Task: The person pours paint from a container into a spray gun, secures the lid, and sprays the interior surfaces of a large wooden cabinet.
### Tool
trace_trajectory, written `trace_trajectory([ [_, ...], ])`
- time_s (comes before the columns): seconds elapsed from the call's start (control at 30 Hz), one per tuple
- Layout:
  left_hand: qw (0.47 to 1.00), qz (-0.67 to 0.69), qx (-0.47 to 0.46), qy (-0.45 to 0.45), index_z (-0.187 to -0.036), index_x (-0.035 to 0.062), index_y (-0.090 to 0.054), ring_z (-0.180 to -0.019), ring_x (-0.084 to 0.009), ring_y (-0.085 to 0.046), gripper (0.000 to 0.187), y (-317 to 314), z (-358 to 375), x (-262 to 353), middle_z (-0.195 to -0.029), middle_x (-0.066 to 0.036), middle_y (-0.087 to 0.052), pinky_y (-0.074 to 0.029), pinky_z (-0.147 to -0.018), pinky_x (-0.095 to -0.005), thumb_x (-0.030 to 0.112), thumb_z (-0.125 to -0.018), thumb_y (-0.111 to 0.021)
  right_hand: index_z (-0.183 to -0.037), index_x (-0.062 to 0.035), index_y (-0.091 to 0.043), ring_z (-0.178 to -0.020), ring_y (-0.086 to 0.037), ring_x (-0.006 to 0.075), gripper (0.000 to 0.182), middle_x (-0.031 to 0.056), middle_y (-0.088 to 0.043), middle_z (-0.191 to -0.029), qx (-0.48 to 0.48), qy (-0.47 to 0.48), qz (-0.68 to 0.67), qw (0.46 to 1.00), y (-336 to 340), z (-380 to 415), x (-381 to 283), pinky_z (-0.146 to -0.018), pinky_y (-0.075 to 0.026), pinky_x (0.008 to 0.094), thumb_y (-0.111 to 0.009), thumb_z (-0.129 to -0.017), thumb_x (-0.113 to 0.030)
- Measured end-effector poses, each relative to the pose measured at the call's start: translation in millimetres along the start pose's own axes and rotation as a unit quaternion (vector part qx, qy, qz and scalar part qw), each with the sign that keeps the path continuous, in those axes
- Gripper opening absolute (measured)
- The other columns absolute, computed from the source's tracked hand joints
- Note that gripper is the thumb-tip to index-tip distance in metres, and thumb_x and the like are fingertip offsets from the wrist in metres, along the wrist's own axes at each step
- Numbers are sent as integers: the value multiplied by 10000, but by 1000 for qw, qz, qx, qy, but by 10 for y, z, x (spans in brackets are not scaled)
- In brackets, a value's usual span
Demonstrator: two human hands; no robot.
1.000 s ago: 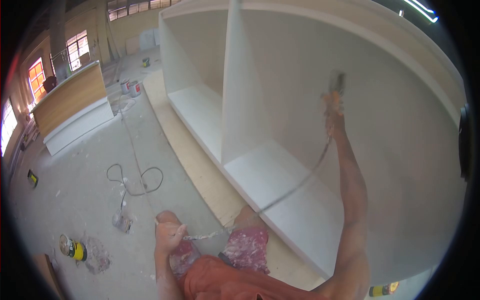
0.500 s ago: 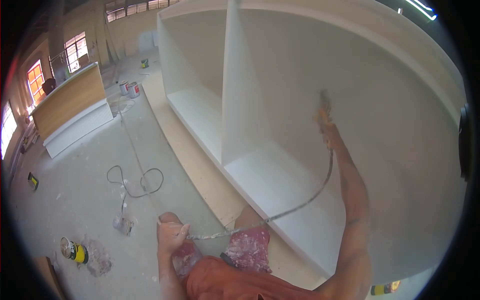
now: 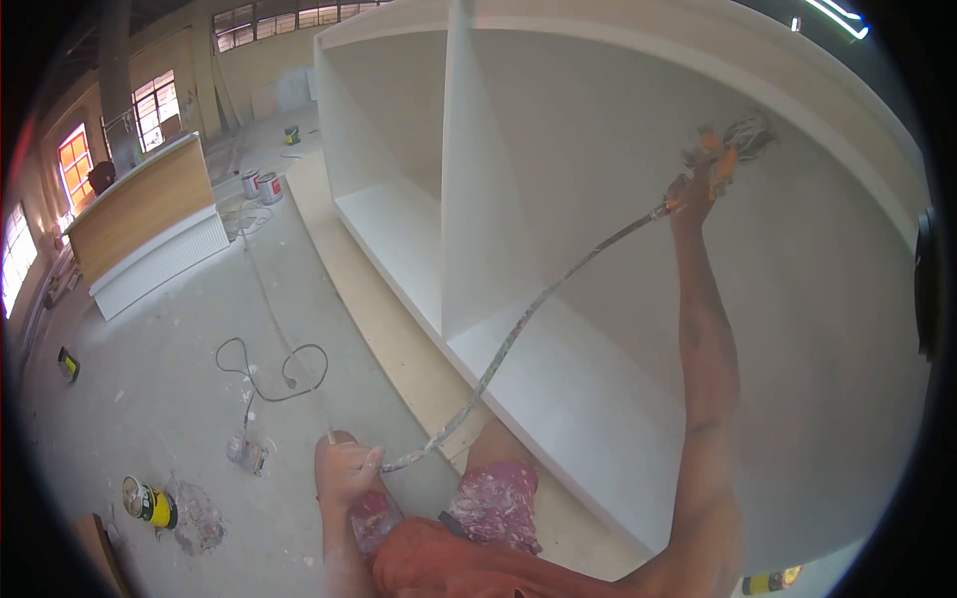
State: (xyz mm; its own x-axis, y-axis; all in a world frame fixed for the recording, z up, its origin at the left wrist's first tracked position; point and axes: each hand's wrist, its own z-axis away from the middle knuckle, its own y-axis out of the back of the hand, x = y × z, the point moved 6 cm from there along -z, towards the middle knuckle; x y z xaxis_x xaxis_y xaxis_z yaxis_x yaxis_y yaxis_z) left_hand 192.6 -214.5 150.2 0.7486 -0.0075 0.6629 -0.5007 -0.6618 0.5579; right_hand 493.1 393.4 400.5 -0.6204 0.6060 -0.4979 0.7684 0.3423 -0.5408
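Observation:
My right hand (image 3: pixel 692 199) is raised in front of the back panel of a large white cabinet (image 3: pixel 588 120), its fingers wrapped round an orange-and-grey spray gun (image 3: pixel 720 164). From the gun's base a paint-spattered hose (image 3: pixel 508 344) sags down and leftward to my lap. There my left hand (image 3: pixel 353 470) is closed round the hose, above my knee. The gun's front end points at the upper right part of the panel and looks blurred.
Yellow-and-black can (image 3: pixel 158 506) at lower left beside a paint stain. A looped cable (image 3: pixel 289 384) and a paint-covered tool (image 3: pixel 245 453) lie on the floor. Two cans (image 3: pixel 269 187) stand near a wood-and-white counter (image 3: pixel 150 214). An upright divider (image 3: pixel 461 179) splits the cabinet.
My right hand and the spray gun have moved up and to the right across the panel. The hose now runs straighter and higher. My left hand has barely moved.

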Motion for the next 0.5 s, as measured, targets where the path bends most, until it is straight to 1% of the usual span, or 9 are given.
trace_trajectory([
  [0.07, 1000, -1, -2, -11, -558, 21, -547, -461, -300, -470, 357, -12, -5, -21, -531, -135, -527, -343, -487, -410, 171, -865, -654, -1142, -69, -546, -443, -398, 45, 273, 40, -625, -886, 41, -60, -42, 996, -299, 214, -275, -356, -304, 178, -608, -987, -285],
  [0.13, 999, -28, -8, 37, -559, 24, -551, -478, -299, -474, 380, 10, 15, -99, -535, -138, -528, -344, -497, -409, 227, -863, -654, -1104, -74, -552, -433, -384, 44, 244, 38, -614, -861, 40, -45, -44, 997, -270, 178, -251, -352, -297, 181, -605, -987, -282],
  [0.2, 998, -27, -8, 48, -558, 25, -550, -483, -300, -478, 392, 0, 43, -171, -530, -138, -522, -343, -499, -411, 249, -862, -653, -1067, -79, -558, -424, -370, 43, 220, 37, -603, -836, 42, -36, -44, 998, -272, 169, -240, -349, -290, 184, -602, -988, -279],
  [0.27, 998, -26, -13, 59, -556, 26, -548, -489, -302, -482, 404, 15, 92, -196, -526, -138, -515, -343, -501, -413, 270, -861, -652, -969, -105, -561, -420, -373, 35, 181, 9, -576, -781, 50, -47, -15, 998, -284, 173, -295, -337, -277, 193, -610, -983, -279],
  [0.3, 998, -27, -11, 50, -553, 26, -545, -485, -301, -477, 410, 44, 89, -153, -519, -135, -505, -338, -500, -414, 266, -870, -646, -969, -105, -561, -420, -373, 35, 181, 9, -576, -781, 52, -50, -12, 997, -215, 156, -271, -337, -277, 193, -610, -983, -279],
  [0.37, 999, -28, -14, 42, -551, 26, -542, -482, -300, -472, 416, 75, 69, -61, -513, -133, -495, -332, -498, -415, 262, -879, -640, -903, -131, -549, -404, -369, 35, 194, -24, -535, -698, -13, -134, -9, 991, -39, 127, -69, -324, -268, 202, -624, -978, -294],
  [0.4, 999, 1, -1, 50, -546, 27, -533, -474, -295, -466, 424, 102, 63, 10, -507, -129, -487, -326, -494, -415, 253, -890, -633, -903, -131, -549, -404, -369, 35, 194, -24, -535, -698, -10, -138, -5, 990, 55, 190, -36, -324, -268, 202, -624, -978, -294],
  [0.47, 998, 31, 8, 59, -540, 27, -523, -467, -291, -460, 433, 146, 67, 43, -502, -125, -479, -320, -490, -414, 243, -902, -625, -906, -129, -575, -409, -373, 42, 289, -47, -488, -642, -28, -212, 138, 967, 256, 387, 106, -353, -295, 219, -650, -959, -402],
  [0.5, 997, 43, 9, 55, -544, 15, -470, -453, -266, -400, 457, 164, 73, 46, -494, -119, -418, -283, -485, -412, 238, -919, -607, -906, -129, -575, -409, -373, 42, 289, -47, -488, -642, -25, -215, 141, 966, 379, 502, 148, -353, -295, 219, -650, -959, -402],
])
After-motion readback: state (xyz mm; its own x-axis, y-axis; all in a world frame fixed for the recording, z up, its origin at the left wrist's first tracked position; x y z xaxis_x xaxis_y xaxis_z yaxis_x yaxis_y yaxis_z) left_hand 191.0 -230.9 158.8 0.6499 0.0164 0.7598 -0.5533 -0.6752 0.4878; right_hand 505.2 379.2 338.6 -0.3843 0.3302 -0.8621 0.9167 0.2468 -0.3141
